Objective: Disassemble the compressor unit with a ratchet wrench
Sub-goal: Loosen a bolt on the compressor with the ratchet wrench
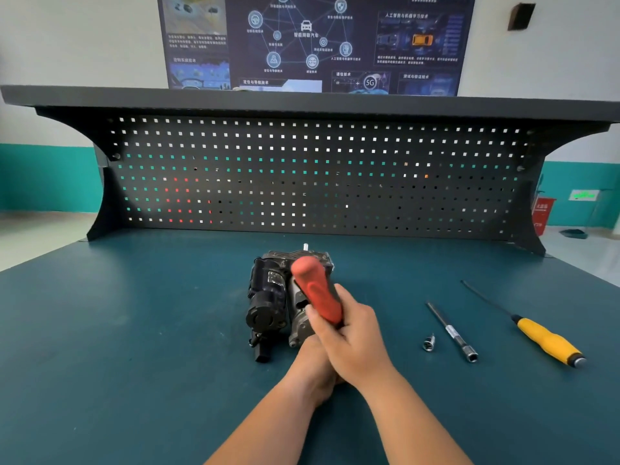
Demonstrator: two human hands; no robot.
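My right grip clamps the ratchet wrench mid-frame, loosening the compressor unit, I judge (left grip unreadable); next needs steady swinging.

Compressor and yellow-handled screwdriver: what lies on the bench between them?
The head view shows a small loose socket and a long extension bar lying on the green mat.

Hands together, forward — right hand curled tight, over the half-hidden left hand
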